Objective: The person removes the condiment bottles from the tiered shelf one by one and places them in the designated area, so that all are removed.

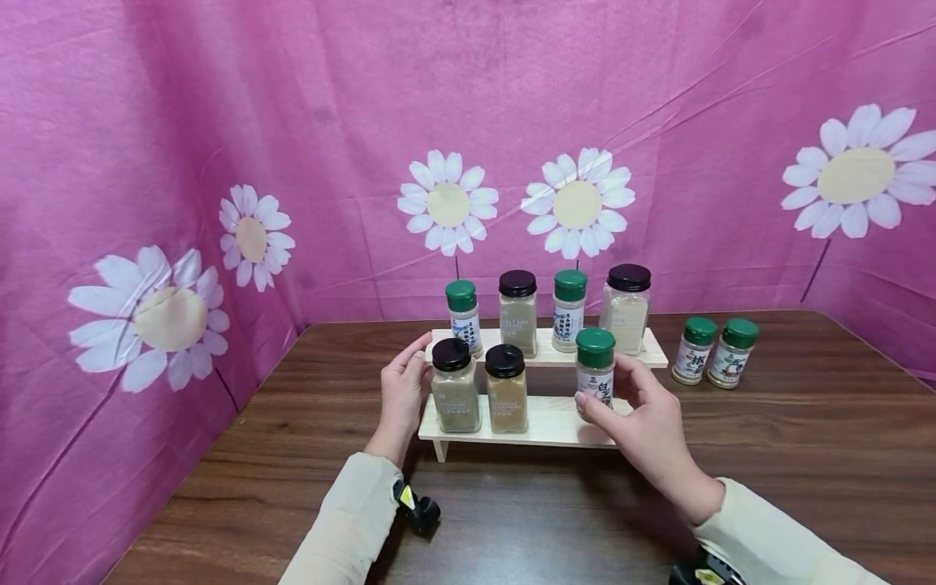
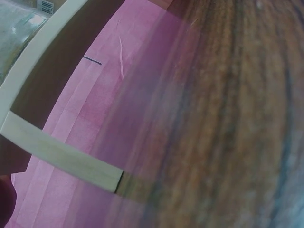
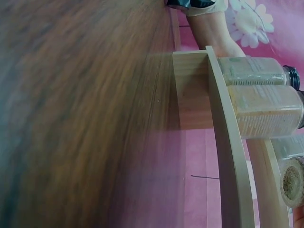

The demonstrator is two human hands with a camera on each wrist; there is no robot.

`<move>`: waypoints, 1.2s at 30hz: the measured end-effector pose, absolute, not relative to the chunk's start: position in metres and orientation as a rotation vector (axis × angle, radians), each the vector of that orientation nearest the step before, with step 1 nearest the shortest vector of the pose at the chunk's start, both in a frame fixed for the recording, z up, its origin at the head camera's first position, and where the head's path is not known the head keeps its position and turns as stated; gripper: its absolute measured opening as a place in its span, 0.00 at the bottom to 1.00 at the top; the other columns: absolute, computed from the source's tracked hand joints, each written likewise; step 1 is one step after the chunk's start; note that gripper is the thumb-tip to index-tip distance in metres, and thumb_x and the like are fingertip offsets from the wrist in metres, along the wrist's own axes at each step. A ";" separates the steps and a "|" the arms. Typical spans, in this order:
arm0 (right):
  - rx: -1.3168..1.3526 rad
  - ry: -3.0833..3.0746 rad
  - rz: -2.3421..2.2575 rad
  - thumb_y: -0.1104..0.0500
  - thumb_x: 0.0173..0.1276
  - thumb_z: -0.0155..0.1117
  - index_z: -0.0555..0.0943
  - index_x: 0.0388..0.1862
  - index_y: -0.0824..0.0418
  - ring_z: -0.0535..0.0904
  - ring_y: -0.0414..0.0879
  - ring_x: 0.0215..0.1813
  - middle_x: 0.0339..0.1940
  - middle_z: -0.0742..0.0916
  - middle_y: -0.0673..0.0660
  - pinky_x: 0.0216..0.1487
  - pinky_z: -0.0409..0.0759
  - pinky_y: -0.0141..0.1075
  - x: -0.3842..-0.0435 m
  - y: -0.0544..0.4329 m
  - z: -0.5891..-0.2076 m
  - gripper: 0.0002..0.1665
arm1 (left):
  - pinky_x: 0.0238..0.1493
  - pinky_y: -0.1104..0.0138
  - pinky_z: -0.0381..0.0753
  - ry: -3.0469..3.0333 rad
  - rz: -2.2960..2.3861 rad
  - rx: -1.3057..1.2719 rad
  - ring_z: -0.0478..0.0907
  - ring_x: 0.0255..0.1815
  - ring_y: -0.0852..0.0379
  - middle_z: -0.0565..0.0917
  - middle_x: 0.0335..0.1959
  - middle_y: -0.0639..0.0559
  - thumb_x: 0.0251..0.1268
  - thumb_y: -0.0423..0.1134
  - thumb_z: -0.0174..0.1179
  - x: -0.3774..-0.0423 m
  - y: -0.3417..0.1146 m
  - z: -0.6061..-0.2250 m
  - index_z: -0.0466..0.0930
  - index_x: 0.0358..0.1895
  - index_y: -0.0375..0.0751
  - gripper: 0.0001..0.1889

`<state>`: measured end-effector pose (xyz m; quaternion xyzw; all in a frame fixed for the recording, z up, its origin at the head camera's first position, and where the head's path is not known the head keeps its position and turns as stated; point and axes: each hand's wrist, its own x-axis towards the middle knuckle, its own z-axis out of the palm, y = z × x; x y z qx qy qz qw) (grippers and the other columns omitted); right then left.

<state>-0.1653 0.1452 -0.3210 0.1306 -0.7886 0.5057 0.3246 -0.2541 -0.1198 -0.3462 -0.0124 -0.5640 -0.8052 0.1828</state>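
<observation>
A two-tier light wooden rack [image 1: 556, 422] stands on the table, spice jars on both tiers. My left hand [image 1: 400, 394] grips the left end of its upper shelf, behind a black-capped jar [image 1: 457, 398]. My right hand [image 1: 654, 426] holds a green-capped spice jar [image 1: 595, 370] upright over the right part of the lower shelf, thumb across its label. In the right wrist view, the underside of this held jar [image 3: 292, 182] shows beside the shelf edge. A second black-capped jar [image 1: 507, 398] with tan powder stands on the lower shelf. The left wrist view shows the rack's leg [image 2: 61, 152].
On the upper shelf stand two green-capped jars [image 1: 463, 317] and two black-capped jars [image 1: 627, 313], alternating. Two more green-capped jars [image 1: 693, 353] sit on the brown wooden table [image 1: 826, 431], right of the rack. A pink flowered cloth [image 1: 351, 106] hangs behind the table.
</observation>
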 end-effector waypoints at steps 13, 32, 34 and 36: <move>0.211 -2.126 1.268 0.67 0.47 0.73 0.75 0.51 0.65 0.75 0.29 0.34 0.30 0.79 0.37 0.40 0.71 0.17 -0.162 0.167 -0.318 0.29 | 0.31 0.77 0.77 -1.570 -2.262 -0.031 0.76 0.30 0.69 0.84 0.42 0.49 0.61 0.26 0.47 -0.254 -0.120 -0.347 0.73 0.54 0.22 0.18; 0.076 -2.063 1.256 0.70 0.45 0.73 0.76 0.50 0.64 0.75 0.26 0.32 0.30 0.79 0.34 0.37 0.72 0.14 -0.164 0.194 -0.322 0.30 | 0.29 0.78 0.76 -1.557 -2.266 -0.033 0.75 0.28 0.70 0.84 0.41 0.53 0.62 0.26 0.46 -0.253 -0.119 -0.348 0.73 0.54 0.22 0.18; 0.055 -2.059 1.249 0.70 0.45 0.73 0.76 0.50 0.65 0.74 0.25 0.32 0.29 0.78 0.33 0.36 0.71 0.14 -0.164 0.196 -0.322 0.30 | 0.29 0.78 0.76 -1.562 -2.261 -0.036 0.75 0.28 0.70 0.84 0.39 0.55 0.61 0.26 0.46 -0.253 -0.119 -0.348 0.73 0.53 0.22 0.18; 0.040 -2.060 1.243 0.70 0.45 0.73 0.76 0.51 0.65 0.74 0.25 0.32 0.30 0.78 0.32 0.36 0.71 0.14 -0.165 0.199 -0.322 0.31 | 0.29 0.78 0.76 -1.560 -2.259 -0.037 0.75 0.28 0.70 0.84 0.38 0.56 0.61 0.26 0.46 -0.253 -0.119 -0.348 0.73 0.53 0.22 0.18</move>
